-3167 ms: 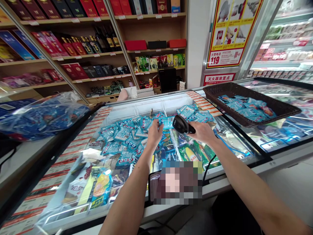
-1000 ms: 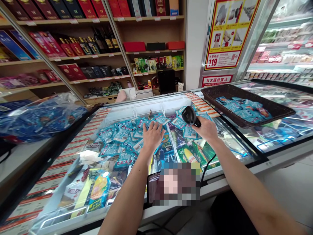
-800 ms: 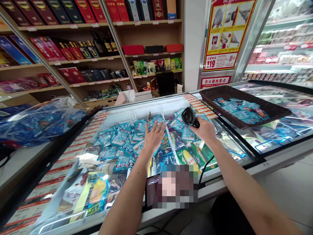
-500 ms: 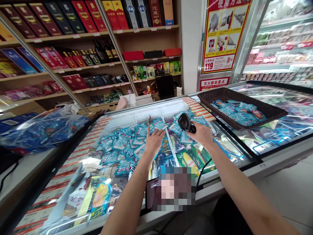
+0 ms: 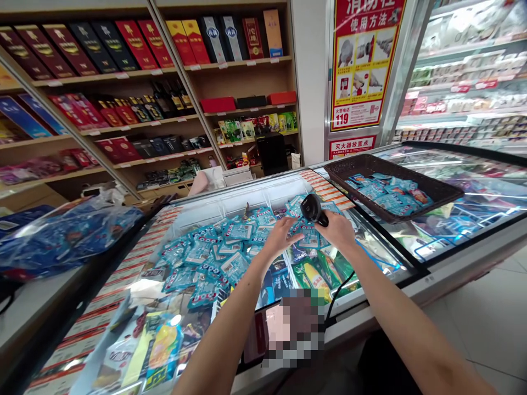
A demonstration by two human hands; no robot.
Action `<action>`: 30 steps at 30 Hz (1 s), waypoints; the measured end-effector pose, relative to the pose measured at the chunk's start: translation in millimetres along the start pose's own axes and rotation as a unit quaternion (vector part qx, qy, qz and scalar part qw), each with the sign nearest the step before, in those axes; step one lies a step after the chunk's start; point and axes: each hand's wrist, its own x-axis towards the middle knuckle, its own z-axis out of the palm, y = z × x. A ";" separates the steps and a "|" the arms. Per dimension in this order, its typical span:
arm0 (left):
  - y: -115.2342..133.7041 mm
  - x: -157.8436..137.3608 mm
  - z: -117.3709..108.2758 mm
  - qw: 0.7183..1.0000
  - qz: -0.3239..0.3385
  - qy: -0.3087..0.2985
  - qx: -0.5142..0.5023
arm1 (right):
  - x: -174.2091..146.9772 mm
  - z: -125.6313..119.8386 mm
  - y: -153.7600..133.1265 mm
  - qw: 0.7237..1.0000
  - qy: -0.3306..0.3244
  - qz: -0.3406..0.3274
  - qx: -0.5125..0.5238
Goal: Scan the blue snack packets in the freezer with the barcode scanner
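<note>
My right hand [image 5: 337, 230] is wrapped around the handle of a black barcode scanner [image 5: 312, 209], whose cord hangs down toward the freezer's front edge. My left hand [image 5: 282, 236] reaches over the glass with its fingers apart, just left of the scanner, and holds nothing that I can see. Many small blue packets [image 5: 239, 230] lie spread on the freezer's glass top, to the left of and beneath my hands. Beneath the glass, frozen goods in green and yellow bags [image 5: 317, 274] show through.
A dark woven basket [image 5: 440, 192] with blue packets stands on the freezer's right side. A clear plastic bag of blue packs [image 5: 69, 236] rests on the counter at left. A phone-like device [image 5: 255, 334], partly pixelated, lies at the front edge. Shelves of boxes [image 5: 230, 82] stand behind.
My left hand has moved right, away from the left pile and toward the scanner. The scanner stays in my right hand. The view has shifted slightly up and to the right.
</note>
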 end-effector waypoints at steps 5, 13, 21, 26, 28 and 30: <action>-2.2 11.1 16.6 0.998 -0.009 -0.052 0.037 | -2.2 0.3 -3.5 1.000 -0.023 -0.008 -0.019; -26.3 -8.9 -2.7 0.989 -0.114 0.041 -0.087 | -16.5 7.3 -6.2 0.995 -0.045 -0.087 -0.019; -46.3 -34.9 -18.2 0.935 -0.227 0.190 -0.194 | -24.6 12.1 -13.3 0.986 -0.062 -0.156 -0.019; -48.5 -40.5 -16.6 0.910 -0.245 0.231 -0.241 | -30.5 14.0 -21.5 0.980 -0.068 -0.183 -0.040; -49.0 -40.5 -16.7 0.908 -0.245 0.232 -0.247 | -33.6 13.8 -24.2 0.978 -0.071 -0.188 -0.048; -49.3 -40.3 -17.0 0.907 -0.240 0.230 -0.258 | -37.6 14.1 -25.8 0.978 -0.071 -0.190 -0.050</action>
